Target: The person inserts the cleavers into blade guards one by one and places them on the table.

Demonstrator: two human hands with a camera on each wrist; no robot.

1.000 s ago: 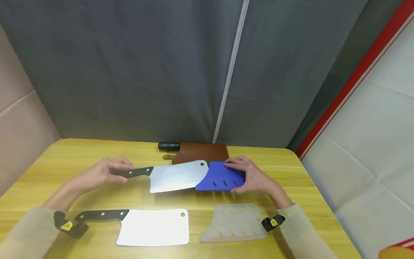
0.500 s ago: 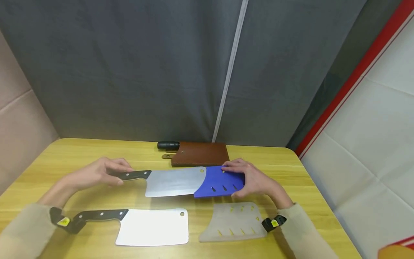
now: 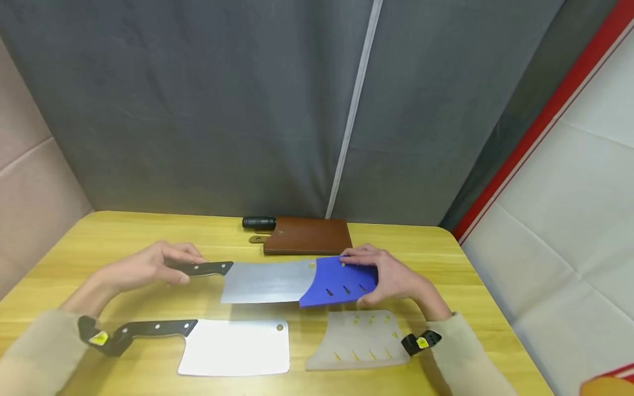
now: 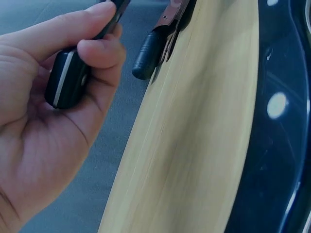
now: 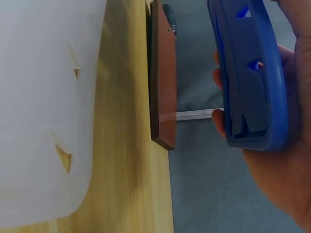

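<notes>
2 hands work above the worktop [image 3: 148,231]: left hand [image 3: 143,268] grasps the cleaver [image 3: 267,281] handle, right hand [image 3: 391,278] grips the blue sheath [image 3: 342,280]. Over 1 second the blade has slid slightly deeper into the sheath, lower than before.

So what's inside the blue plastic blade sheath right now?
The steel cleaver blade enters the blue plastic sheath; its front end is covered. How deep it sits cannot be seen.

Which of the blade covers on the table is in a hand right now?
The blue cover, gripped by the right hand and partly over a cleaver blade. The translucent cover and brown sheath lie untouched on the table.
</notes>
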